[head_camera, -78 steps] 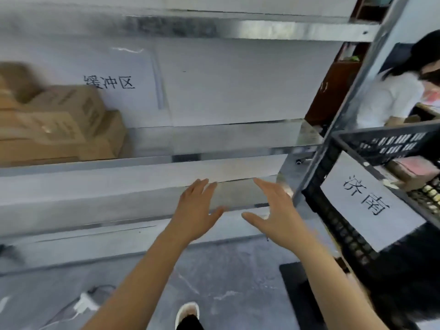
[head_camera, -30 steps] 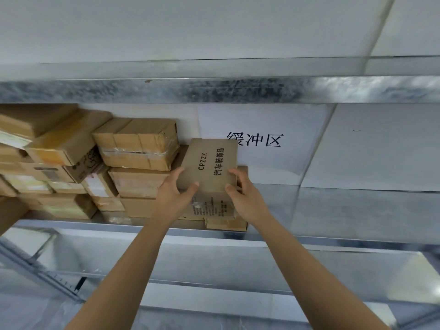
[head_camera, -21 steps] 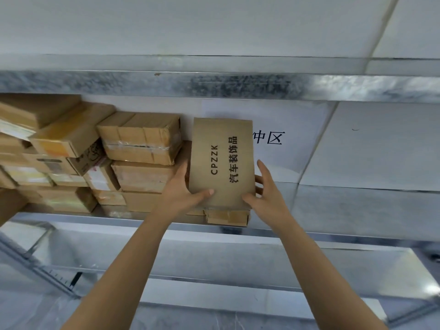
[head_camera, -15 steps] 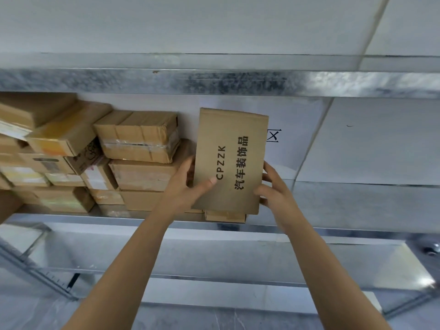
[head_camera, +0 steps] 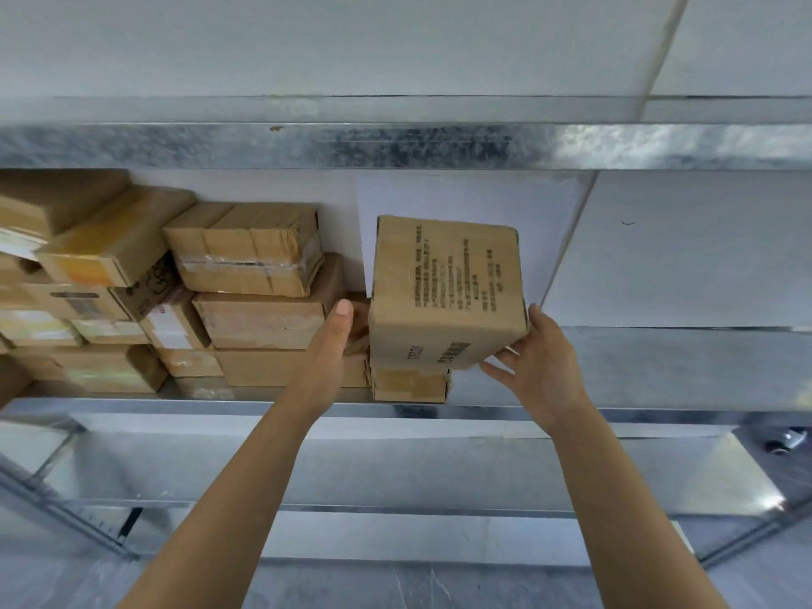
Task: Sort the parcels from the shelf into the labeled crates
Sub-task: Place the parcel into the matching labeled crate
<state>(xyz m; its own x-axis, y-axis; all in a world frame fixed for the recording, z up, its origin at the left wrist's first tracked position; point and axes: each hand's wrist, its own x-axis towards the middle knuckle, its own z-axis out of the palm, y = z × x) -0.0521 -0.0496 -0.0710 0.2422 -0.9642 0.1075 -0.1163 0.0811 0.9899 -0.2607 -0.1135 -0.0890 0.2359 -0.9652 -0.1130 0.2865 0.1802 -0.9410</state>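
- Between left hand [head_camera: 336, 349] and right hand [head_camera: 538, 367], just above a smaller parcel [head_camera: 408, 384]: the box [head_camera: 446, 292], clasped by its sides.
- Pick under way; next likely calls for reading its label, then choosing the crate.

We identify the shelf [head_camera: 615, 414] as galvanised sheet metal with a mottled, semi-gloss finish (its upper beam [head_camera: 395, 145] shows the same spangle). The printed parcel [head_camera: 446, 292] is matt brown cardboard with black ink. The stacked parcels [head_camera: 259, 320] at the shelf's left end are matt cardboard, some bound in glossy clear tape [head_camera: 246, 262]. The sheet [head_camera: 540, 200] behind is smooth white paper.
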